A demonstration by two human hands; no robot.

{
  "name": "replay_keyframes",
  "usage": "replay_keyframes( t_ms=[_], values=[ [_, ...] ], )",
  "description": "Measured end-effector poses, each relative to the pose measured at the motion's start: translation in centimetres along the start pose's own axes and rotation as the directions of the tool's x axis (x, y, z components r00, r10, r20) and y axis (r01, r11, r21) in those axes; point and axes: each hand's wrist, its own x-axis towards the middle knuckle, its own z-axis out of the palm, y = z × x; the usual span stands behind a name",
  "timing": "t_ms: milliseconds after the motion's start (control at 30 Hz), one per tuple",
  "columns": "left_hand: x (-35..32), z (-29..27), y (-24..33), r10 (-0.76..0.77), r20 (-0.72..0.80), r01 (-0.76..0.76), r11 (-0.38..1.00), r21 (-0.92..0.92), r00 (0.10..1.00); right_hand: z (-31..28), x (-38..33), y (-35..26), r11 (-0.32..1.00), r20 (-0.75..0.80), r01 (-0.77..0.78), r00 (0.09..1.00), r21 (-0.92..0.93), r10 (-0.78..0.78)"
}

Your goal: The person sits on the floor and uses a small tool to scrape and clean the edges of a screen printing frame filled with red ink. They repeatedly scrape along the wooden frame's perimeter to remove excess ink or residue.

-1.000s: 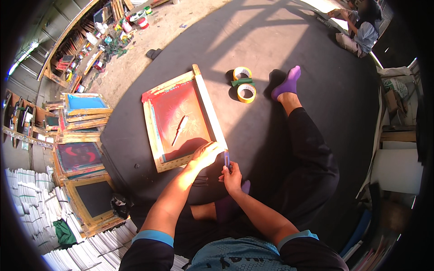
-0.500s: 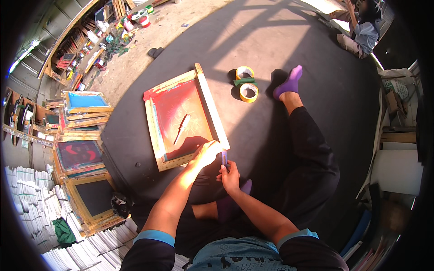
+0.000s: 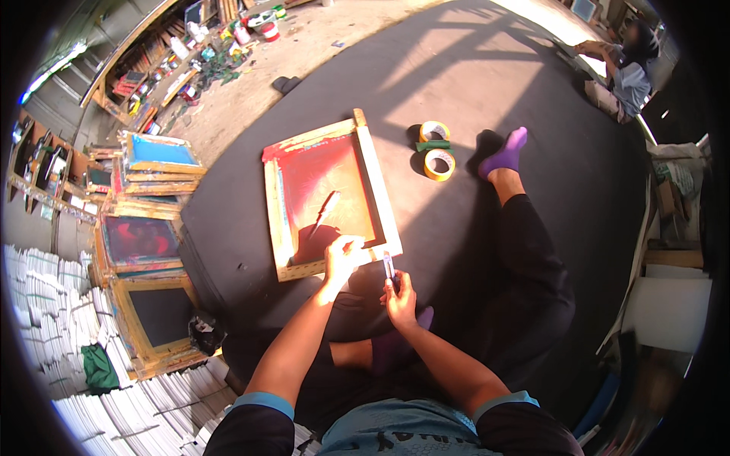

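A wooden screen-printing frame (image 3: pixel 376 186) with reddish mesh lies on the dark surface before me. At its near right corner, my right hand (image 3: pixel 401 302) grips a slim purple utility knife (image 3: pixel 388 266), its front end pointing at the wood. My left hand (image 3: pixel 342 257) is over the near rail, left of that corner, fingers bent and pinched together in bright sun. Whether they hold something small cannot be made out. On the mesh rests a slim, light-coloured pen-like tool (image 3: pixel 325 213) with a dark reddish part.
Right of the frame are two yellow tape rolls (image 3: pixel 439 165) with a green piece between them. My purple-socked foot (image 3: pixel 503 156) is beyond. More screen frames (image 3: pixel 156 166) and paper stacks (image 3: pixel 46 327) line the left. Another person (image 3: pixel 627 80) sits far right.
My left hand has moved left along the near rail, away from the corner and the knife. My right hand keeps the knife at the corner. The whole view has shifted slightly.
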Motion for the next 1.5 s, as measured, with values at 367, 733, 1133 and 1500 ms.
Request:
replay_keyframes(
  t_ms=[367, 733, 1133, 1500],
  values=[
    [-4.6, -8.3, -1.6, -0.012, -0.402, -0.068, 0.981, -0.184, 0.916, 6.5, -0.3, -0.3, 0.998, 0.115, 0.001, 0.993, -0.063, 0.006],
    [-14.6, -29.5, 3.1, -0.296, -0.739, -0.076, 0.903, -0.424, 0.605, 20.4, -4.7, -1.3, 0.981, 0.434, 0.125, 0.9, -0.147, -0.05],
    [-26.4, -44.8, -12.7, -0.336, -0.922, 0.139, 0.939, -0.313, 0.195, 23.7, -5.5, -1.4, 0.975, 0.457, 0.026, 0.886, -0.219, 0.079],
    [-23.6, -45.1, -10.3, -0.069, -0.964, 0.84, 0.508, 0.189, 0.259, 16.6, -0.6, -0.4, 0.985, 0.287, -0.062, 0.952, -0.164, 0.107]
  ],
)
